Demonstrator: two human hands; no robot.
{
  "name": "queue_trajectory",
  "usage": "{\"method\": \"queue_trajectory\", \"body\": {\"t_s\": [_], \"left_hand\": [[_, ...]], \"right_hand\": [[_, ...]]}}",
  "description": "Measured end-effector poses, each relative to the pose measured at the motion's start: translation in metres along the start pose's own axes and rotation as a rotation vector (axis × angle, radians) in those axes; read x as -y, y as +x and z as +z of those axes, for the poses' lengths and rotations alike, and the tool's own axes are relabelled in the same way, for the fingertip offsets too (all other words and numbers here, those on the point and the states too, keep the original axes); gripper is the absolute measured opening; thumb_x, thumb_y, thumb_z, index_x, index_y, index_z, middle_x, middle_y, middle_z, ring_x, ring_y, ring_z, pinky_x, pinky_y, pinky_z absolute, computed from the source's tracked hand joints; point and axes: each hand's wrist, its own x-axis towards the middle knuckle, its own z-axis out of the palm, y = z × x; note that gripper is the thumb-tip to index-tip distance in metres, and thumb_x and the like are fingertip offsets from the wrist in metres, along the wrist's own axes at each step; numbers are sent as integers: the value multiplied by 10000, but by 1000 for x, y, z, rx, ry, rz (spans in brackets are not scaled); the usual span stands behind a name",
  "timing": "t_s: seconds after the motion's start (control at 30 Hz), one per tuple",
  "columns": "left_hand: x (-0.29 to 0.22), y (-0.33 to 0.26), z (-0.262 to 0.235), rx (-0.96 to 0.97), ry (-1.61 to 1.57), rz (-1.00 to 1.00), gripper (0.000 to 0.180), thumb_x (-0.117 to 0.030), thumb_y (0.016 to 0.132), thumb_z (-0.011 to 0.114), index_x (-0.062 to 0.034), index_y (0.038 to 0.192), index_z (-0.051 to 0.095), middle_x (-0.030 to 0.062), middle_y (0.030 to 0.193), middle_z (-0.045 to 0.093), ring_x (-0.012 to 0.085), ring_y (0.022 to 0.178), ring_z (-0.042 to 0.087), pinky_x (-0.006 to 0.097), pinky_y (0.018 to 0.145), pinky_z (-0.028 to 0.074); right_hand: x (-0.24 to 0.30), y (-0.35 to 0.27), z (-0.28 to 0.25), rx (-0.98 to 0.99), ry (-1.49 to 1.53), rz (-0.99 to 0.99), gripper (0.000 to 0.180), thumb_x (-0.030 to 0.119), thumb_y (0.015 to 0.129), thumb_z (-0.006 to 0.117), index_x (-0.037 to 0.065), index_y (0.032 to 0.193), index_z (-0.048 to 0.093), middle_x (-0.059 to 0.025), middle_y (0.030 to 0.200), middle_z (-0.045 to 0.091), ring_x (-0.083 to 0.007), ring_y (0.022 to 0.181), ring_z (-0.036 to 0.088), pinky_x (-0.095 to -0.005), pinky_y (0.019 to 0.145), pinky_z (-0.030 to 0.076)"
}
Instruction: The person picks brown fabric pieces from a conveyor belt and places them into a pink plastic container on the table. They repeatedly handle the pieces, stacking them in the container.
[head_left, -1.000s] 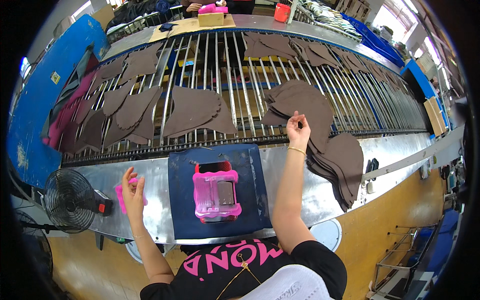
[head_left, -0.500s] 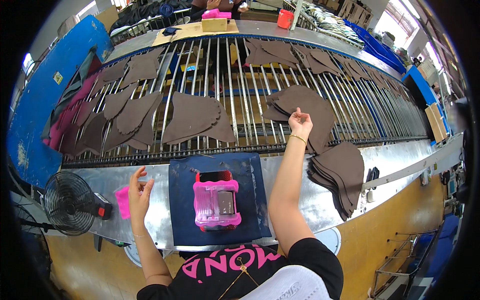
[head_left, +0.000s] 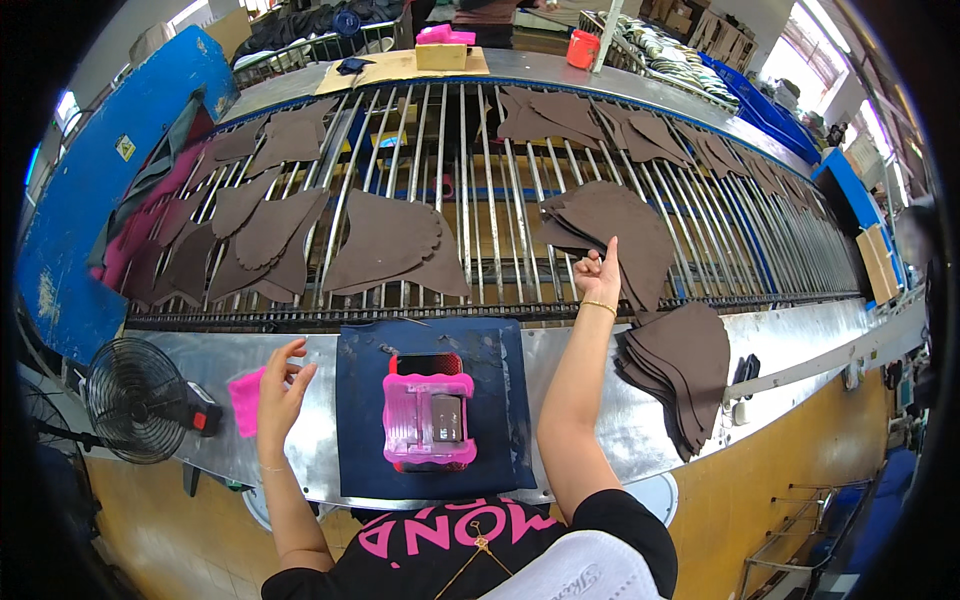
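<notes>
Wide fisheye view down onto a person's bare hands at a metal table [head_left: 625, 425]. At centre right, the right hand [head_left: 598, 278] is in front of the upper pile [head_left: 620, 225] of brown pieces, on a barred rack [head_left: 230, 320]; its index finger points up, the others curl in, and whether they pinch anything or touch the pile cannot be told. At centre left, the left hand [head_left: 283, 388] is beside a pink piece [head_left: 245, 402], thumb and fingers loosely parted, nothing visible between them. At lower centre, a pink-topped box [head_left: 410, 420] sits on a blue mat [head_left: 362, 455], both hands clear of it. Right of centre, the lower pile [head_left: 685, 355] of brown pieces lies fanned on the table. The upper pile could splay if the right wrist brushed its loose edges; the lower pile, its tip close to the table's front edge, could slip off if the right elbow swung outward. A wide sweep of the left arm might knock the fan [head_left: 137, 400] at lower left. The right hand hides part of the upper pile, the pink piece's material is unclear, and a co-worker [head_left: 483, 20] is cut off by the top edge
</notes>
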Motion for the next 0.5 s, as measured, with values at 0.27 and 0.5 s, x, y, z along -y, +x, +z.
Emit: {"method": "queue_trajectory", "body": {"t_s": [0.27,0.5], "left_hand": [[-3,-4,-7,-18,17,-55,393,-138,836,648,-90,1213,548,54,1055,578,117,755,548,245,624,425],[-8,-6,-9,-8,93,-78,367,-137,842,638,-80,1196,557,65,1033,587,123,768,551,250,661,442]], "right_hand": [[-18,24,7,-269,-448,-540,601,506,738,736,-8,1001,568,-64,923,577,-165,730,521,-359,665,465],[-27,40,19,88,317,-400,675,436,764,733,1,1231,512,-114,1261,536,-240,1093,525,-397,994,394]]}}
